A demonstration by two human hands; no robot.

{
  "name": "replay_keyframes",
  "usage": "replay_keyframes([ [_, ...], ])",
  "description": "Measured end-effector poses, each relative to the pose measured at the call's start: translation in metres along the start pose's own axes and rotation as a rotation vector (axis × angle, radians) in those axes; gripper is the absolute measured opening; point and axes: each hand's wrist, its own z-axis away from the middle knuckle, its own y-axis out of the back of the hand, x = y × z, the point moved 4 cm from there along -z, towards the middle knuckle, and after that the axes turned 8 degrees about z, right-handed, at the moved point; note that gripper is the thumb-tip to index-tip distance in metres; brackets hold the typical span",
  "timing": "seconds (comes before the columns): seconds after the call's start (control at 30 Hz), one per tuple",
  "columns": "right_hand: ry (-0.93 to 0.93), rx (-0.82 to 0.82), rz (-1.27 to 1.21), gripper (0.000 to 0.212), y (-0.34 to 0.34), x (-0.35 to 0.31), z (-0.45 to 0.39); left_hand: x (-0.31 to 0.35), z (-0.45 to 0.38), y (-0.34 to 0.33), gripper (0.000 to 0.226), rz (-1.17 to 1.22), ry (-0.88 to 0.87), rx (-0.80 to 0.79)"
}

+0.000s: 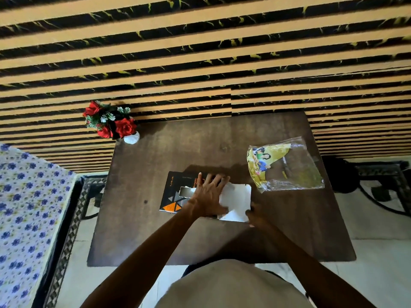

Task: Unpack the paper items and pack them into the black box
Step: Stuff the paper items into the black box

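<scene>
Both hands (231, 203) press flat on white paper (236, 200) atop the dark table (155, 230) (striped wall (200, 52) behind).

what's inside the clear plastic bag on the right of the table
Through the clear plastic bag a folded yellow paper item with cartoon figures shows. Glare and crumpled plastic hide whatever else may lie beneath it.

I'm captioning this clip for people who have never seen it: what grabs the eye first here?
The two hands at the table's middle: the left hand pressed flat over the black box, the right hand at the near corner of white paper beside it. Next, a clear bag of yellow printed paper items to the right, and red flowers at the table's far left corner.
</scene>
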Motion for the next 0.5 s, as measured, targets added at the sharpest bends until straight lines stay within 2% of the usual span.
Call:
replay_keyframes([
  [0.13, -0.066, 0.089, 0.169, 0.034, -0.004, -0.005, -0.005, -0.01, -0.006, -0.001, 0.108, 0.007, -0.055, 0.009],
  [0.23, -0.086, 0.317, 0.41, 0.033, 0.001, -0.024, 0.003, -0.024, -0.008, -0.004, 0.105, 0.12, -0.128, 0.051],
  [0.3, -0.014, 0.415, 0.424, 0.034, -0.002, -0.042, 0.008, -0.037, -0.005, -0.002, 0.11, 0.179, -0.112, 0.097],
  [0.37, 0.017, 0.306, 0.313, 0.031, -0.013, -0.055, 0.001, -0.053, 0.003, -0.002, 0.12, 0.16, -0.076, 0.106],
  [0.43, -0.047, 0.13, 0.159, 0.032, -0.025, -0.065, -0.012, -0.065, 0.014, -0.004, 0.131, 0.096, -0.09, 0.09],
  [0.5, -0.126, 0.022, 0.036, 0.032, -0.035, -0.07, -0.026, -0.073, 0.021, -0.006, 0.138, 0.061, -0.105, 0.058],
])
